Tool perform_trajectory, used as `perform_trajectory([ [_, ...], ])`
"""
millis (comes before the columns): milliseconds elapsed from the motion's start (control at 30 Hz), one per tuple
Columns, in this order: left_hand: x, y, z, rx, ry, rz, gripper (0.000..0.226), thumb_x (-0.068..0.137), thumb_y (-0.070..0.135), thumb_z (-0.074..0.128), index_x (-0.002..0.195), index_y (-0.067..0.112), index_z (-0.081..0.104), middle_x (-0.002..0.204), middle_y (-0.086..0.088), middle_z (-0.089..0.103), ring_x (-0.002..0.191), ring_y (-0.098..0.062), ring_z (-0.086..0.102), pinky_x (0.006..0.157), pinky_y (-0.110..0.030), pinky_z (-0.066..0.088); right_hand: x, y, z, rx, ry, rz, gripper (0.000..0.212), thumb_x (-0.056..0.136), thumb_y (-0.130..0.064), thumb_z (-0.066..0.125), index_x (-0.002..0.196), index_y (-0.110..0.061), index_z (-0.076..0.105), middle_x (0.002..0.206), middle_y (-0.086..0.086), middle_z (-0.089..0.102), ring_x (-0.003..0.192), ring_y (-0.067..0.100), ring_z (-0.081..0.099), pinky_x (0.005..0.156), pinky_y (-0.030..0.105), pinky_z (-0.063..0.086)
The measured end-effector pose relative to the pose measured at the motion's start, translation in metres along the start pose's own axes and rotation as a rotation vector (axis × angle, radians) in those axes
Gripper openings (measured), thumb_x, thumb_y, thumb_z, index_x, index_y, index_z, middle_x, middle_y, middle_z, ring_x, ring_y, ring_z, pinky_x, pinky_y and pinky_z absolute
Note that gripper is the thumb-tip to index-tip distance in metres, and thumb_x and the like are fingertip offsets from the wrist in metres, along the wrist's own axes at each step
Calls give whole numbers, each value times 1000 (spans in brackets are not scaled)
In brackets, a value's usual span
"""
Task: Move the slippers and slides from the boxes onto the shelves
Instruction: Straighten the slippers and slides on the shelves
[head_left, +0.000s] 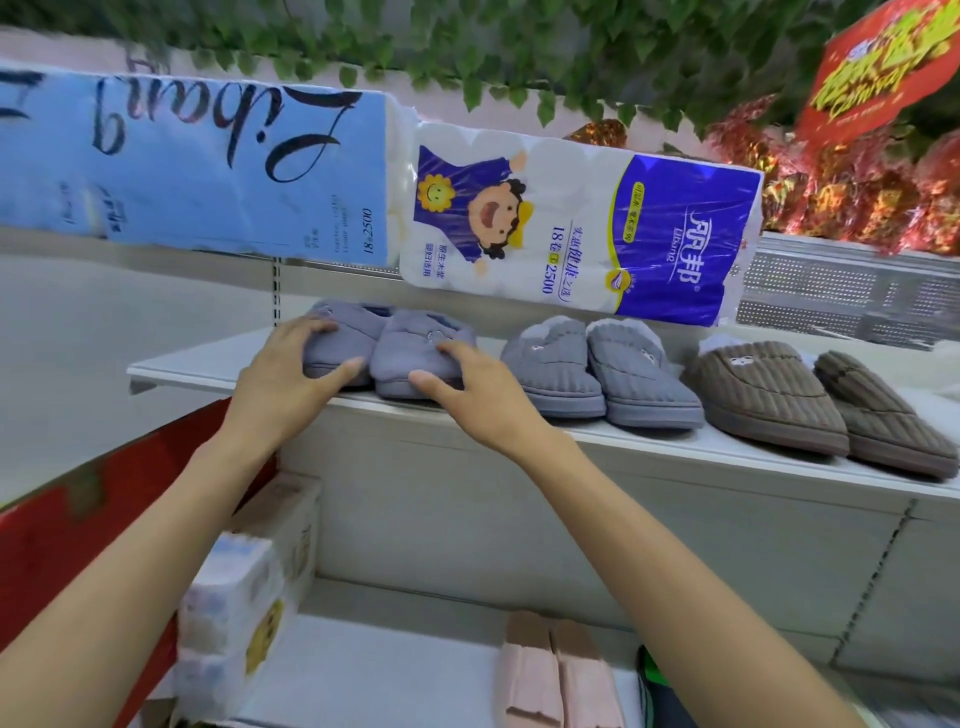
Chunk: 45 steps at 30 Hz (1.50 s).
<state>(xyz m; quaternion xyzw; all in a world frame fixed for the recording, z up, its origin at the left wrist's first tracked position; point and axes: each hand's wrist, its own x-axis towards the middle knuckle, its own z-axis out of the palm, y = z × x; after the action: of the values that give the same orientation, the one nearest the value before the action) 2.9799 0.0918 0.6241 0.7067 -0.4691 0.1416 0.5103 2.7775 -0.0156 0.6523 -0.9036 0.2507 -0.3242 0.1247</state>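
A lavender-grey pair of slippers (395, 343) stands on the white shelf (649, 447) at its left end. My left hand (291, 374) grips the left slipper, fingers over its top and thumb at its toe. My right hand (467, 389) holds the right slipper the same way. A grey ribbed pair (597, 374) stands beside them to the right. A brown ribbed pair (810, 405) sits further right. On the lower shelf lies a pink pair of slides (556, 675).
Two large toilet-paper packs (571, 223) lie on the shelf above the slippers. Smaller tissue packs (244, 597) are stacked at the lower left beside a red panel (78, 519). Green leaves and red decorations hang overhead.
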Motion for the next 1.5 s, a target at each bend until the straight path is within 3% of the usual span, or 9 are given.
perform_trajectory([
  [267,13,-9,4,60,-54,11,57,84,59,68,133,34,55,145,7,45,131,-15,48,98,-37,38,18,2,11,71,-35,65,62,99,-42,55,149,-10,39,153,11,42,139,25,39,113,32,30],
  [500,14,-11,7,88,-53,32,57,85,58,68,134,31,54,146,5,45,131,-16,47,96,-39,40,23,8,20,74,-19,21,60,101,-39,52,150,-8,38,155,12,39,141,25,36,115,32,26],
  [733,-11,4,9,-29,122,143,35,87,35,75,118,22,67,128,2,62,121,-18,56,95,-30,42,-2,10,24,44,204,-211,42,97,-26,60,133,-5,54,134,10,59,124,24,53,105,36,42],
  [867,-51,38,13,-169,207,386,19,91,13,71,109,14,69,115,2,67,112,-16,61,99,-31,46,-42,18,18,88,309,-396,31,96,-16,62,125,-5,61,127,7,62,122,21,56,105,34,44],
  [967,-86,53,33,-256,124,530,16,90,4,70,106,8,70,110,-2,68,109,-21,63,98,-36,47,-82,35,15,117,308,-408,28,95,-10,64,122,-4,63,123,8,64,119,20,58,103,35,45],
  [1067,-117,54,66,-336,5,534,18,88,2,71,106,8,71,109,-2,68,109,-22,64,97,-40,48,-120,63,18,117,272,-328,28,94,-11,65,122,-5,64,121,6,65,116,18,59,99,37,49],
  [1400,-225,11,196,-382,-499,174,23,92,32,68,116,28,69,122,17,66,120,-3,59,105,-33,46,-255,199,68,60,30,151,34,96,-36,60,124,-17,63,122,-2,65,113,15,60,98,38,48],
  [1500,-253,-2,233,-293,-629,135,30,92,34,71,120,37,64,127,25,61,121,5,54,105,-28,44,-287,240,84,57,-64,282,38,95,-38,61,127,-17,62,125,-2,65,114,15,59,98,28,45],
])
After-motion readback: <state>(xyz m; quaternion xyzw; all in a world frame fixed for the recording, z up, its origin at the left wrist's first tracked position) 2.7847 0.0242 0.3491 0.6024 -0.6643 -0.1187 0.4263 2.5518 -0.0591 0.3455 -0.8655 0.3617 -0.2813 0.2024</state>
